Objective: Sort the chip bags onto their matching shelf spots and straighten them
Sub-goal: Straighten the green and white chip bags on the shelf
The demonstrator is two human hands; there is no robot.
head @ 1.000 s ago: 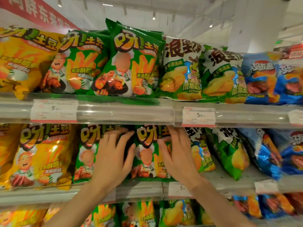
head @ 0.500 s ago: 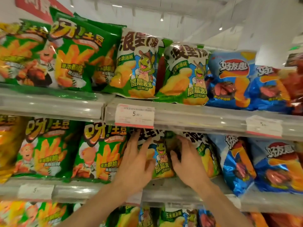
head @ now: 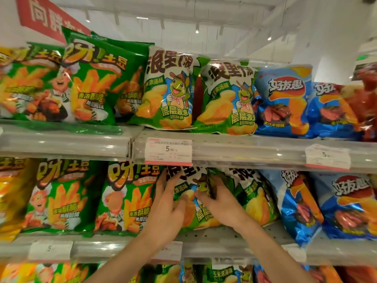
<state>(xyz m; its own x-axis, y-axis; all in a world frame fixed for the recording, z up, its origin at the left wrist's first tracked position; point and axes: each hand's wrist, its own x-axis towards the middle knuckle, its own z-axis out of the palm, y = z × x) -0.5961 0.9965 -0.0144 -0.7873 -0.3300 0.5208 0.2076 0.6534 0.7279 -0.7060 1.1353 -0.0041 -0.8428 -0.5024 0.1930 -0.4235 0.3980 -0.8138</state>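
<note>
On the middle shelf (head: 204, 235) stands a green-and-white frog-mascot chip bag (head: 190, 190). My left hand (head: 168, 209) lies flat on its left side, fingers spread. On the bag's right edge, my right hand (head: 221, 203) has its fingers curled around the edge. A second frog bag (head: 255, 197) leans just right of it. Green fries bags (head: 126, 197) stand to the left, and blue bags (head: 297, 203) to the right. The upper shelf carries the same kinds in the same order, with frog bags (head: 169, 90) above my hands.
Price tags (head: 168, 151) hang on the clear rail of the upper shelf (head: 244, 148). Yellow fries bags (head: 10, 197) fill the far left. More bags show on the bottom shelf (head: 222, 272). A red bag (head: 365, 103) sits at the upper right.
Both hands left the green fries bags and shifted right onto the frog-mascot bag. The view has turned right and come closer. My right fingers now curl around the bag's right edge.
</note>
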